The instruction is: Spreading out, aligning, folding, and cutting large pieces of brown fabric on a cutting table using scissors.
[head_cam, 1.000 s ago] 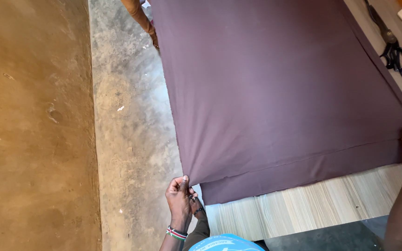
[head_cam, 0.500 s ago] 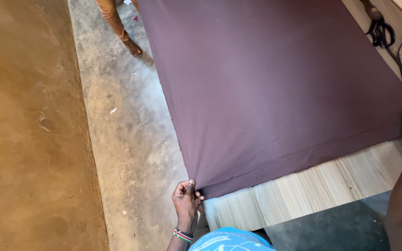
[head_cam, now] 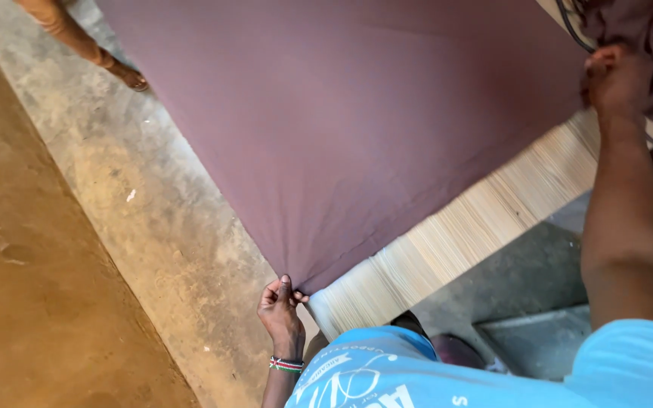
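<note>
Concrete floor open from 7 to 11 o'clock, pale wood table edge bare at 4, plum cloth flat and smooth over it, left hand pinching its near corner at 6, right hand clamped on its corner at 2, another person's foot at 11.

The cloth I'm stretching runs off the top edge beyond my hands, so its far end is unseen. It covers most of the table between my hands. Past my left hand, someone's leg is cropped at the top.
</note>
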